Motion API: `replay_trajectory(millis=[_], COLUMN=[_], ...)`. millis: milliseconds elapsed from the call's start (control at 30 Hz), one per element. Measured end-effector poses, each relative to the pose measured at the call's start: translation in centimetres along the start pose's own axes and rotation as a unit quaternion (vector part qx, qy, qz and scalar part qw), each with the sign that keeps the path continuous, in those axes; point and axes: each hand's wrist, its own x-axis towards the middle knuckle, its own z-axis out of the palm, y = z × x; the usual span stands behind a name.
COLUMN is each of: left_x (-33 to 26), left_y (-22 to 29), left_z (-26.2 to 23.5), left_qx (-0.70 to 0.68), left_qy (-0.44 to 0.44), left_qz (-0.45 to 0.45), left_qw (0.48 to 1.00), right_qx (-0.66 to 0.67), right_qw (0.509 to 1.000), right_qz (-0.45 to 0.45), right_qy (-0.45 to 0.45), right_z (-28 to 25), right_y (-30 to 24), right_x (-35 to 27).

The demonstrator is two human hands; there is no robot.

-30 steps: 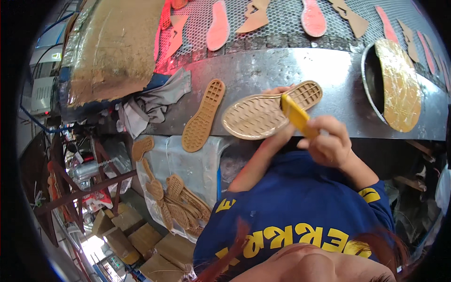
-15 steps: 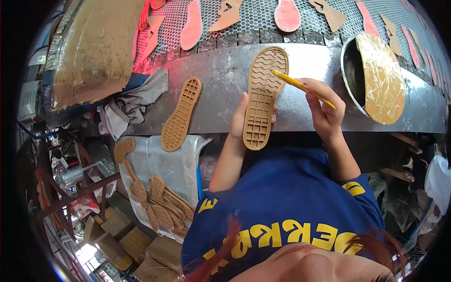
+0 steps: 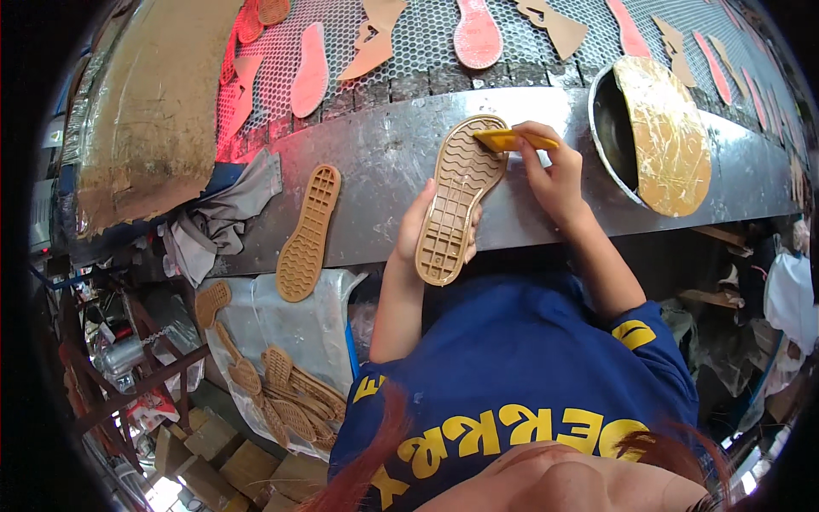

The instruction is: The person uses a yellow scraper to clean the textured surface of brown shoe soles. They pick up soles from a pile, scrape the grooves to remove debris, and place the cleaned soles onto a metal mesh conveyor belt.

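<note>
My left hand (image 3: 413, 229) grips a tan rubber shoe sole (image 3: 456, 188) by its heel end, thumb along one edge and fingers round the other. Its tread faces up, gridded at the heel and wavy at the forefoot, where light glints off it. Pinched in my right hand (image 3: 553, 171) is a slim yellow brush (image 3: 516, 140), its working end against the forefoot tread; the bristles are not clear. A second tan sole (image 3: 309, 235) lies tread up to the left, reaching over the metal ledge's near edge.
A round pot (image 3: 607, 128), partly covered by a tape-wrapped board (image 3: 664, 136), stands on the metal ledge (image 3: 375, 162) at right. Beyond runs a mesh belt (image 3: 418, 51) with pink insoles and tan cut pieces. Grey cloth (image 3: 223, 209) and piled soles (image 3: 290, 397) are at left.
The held sole sits lower and further left in view, tilted more. My right hand has turned the brush flatter and shifted it towards the sole's front end. The view itself has shifted slightly.
</note>
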Motion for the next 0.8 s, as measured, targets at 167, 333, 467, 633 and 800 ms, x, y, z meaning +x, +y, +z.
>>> replay_trajectory(millis=[167, 333, 467, 633, 800], left_x=[0.0, -0.2, 0.2, 0.2, -0.2], left_y=[-0.3, -0.3, -0.1, 0.1, 0.1], left_z=[0.2, -0.7, -0.3, -0.4, -0.6], left_qx=[0.035, 0.073, 0.044, 0.054, 0.047], left_qy=[0.024, 0.036, 0.046, 0.019, 0.047], left_qz=[0.008, 0.018, 0.018, 0.017, 0.014], left_qw=[0.999, 0.997, 0.998, 0.998, 0.998], right_qx=[-0.186, 0.047, 0.011, -0.071, 0.0], right_qw=[0.975, 0.98, 0.994, 0.996, 0.976], right_qz=[-0.116, -0.157, -0.085, -0.047, -0.137], right_qy=[-0.021, -0.11, -0.073, -0.026, -0.169], right_z=[0.0, 1.0, 0.6, 0.7, 1.1], right_y=[-2.0, -6.8, -2.5, -0.4, -3.5], right_x=[-1.5, -4.4, -1.6, 1.6, -0.9])
